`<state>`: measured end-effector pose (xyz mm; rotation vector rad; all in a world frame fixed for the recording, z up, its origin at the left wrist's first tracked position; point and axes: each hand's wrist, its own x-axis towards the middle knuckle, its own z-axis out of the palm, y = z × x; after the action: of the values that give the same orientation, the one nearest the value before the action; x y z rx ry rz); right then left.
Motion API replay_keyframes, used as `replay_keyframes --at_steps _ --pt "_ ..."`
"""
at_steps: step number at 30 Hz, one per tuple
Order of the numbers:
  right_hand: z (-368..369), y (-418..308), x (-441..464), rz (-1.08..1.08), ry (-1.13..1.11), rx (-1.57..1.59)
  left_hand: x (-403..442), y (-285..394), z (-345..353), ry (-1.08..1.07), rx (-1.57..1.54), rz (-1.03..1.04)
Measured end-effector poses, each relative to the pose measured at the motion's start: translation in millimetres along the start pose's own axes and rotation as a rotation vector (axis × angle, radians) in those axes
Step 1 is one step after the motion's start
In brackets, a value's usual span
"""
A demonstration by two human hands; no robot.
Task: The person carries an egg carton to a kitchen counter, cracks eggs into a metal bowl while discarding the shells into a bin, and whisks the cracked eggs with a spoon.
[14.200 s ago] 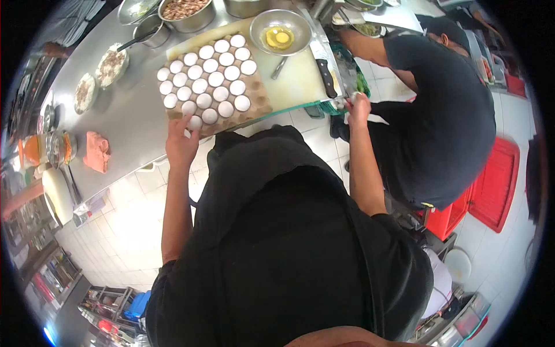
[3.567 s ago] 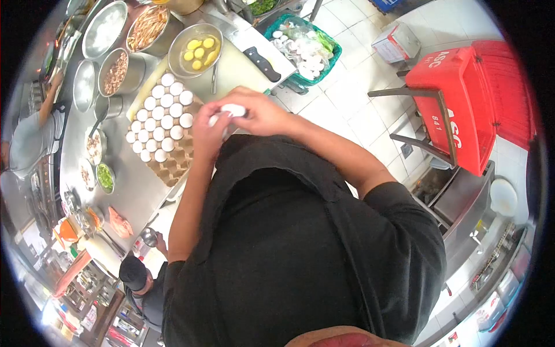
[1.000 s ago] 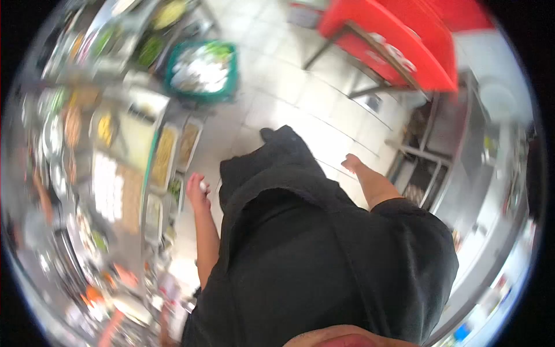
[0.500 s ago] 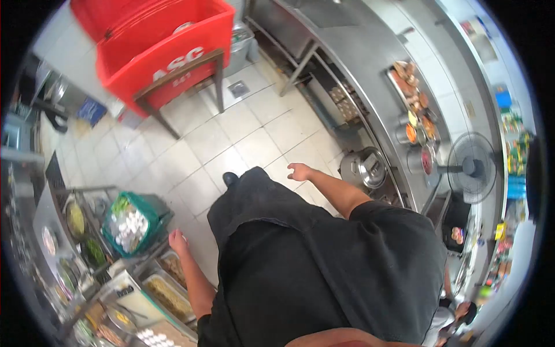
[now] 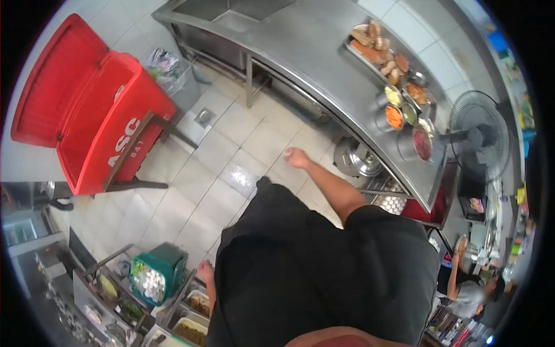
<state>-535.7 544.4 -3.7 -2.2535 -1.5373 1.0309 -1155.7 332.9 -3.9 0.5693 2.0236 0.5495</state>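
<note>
My right hand (image 5: 296, 157) hangs over the tiled floor in front of my dark apron, its fingers loosely bent and apart, with nothing in it. Nearest to it is a lidded metal pot (image 5: 365, 161) on the shelf under the steel counter (image 5: 300, 52). Low on the left, my left hand (image 5: 205, 270) is beside metal food trays (image 5: 191, 331); its fingers are small and partly hidden. Close by stands a green crate (image 5: 167, 260) with white pieces and greens in it. Neither hand visibly touches anything.
A red cooler box (image 5: 110, 121) with its lid up stands on a frame, a bin (image 5: 179, 87) beside it. The counter bears a tray of meat (image 5: 376, 49), several food containers and a fan (image 5: 477, 136). Another person (image 5: 471, 295) is at the lower right.
My view has turned to the right and moved forward. The cooler has shifted left, and more of the counter, its sink and the other person shows. Both arms have swung slightly.
</note>
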Motion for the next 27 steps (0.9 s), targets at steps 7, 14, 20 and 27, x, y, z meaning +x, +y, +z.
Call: replay_keyframes --at_steps 7,14,20,27 --pt "-93 -47 52 -0.004 0.08 0.664 37 120 81 -0.014 0.104 0.228" --pt "-167 -127 76 -0.085 0.188 0.857 83 222 145 -0.082 0.224 0.349" --pt "-226 -110 84 0.039 0.374 0.793 130 241 163 -0.117 0.328 0.276" --pt "-312 -52 109 0.131 0.699 0.772 177 248 184 -0.19 0.44 0.268"
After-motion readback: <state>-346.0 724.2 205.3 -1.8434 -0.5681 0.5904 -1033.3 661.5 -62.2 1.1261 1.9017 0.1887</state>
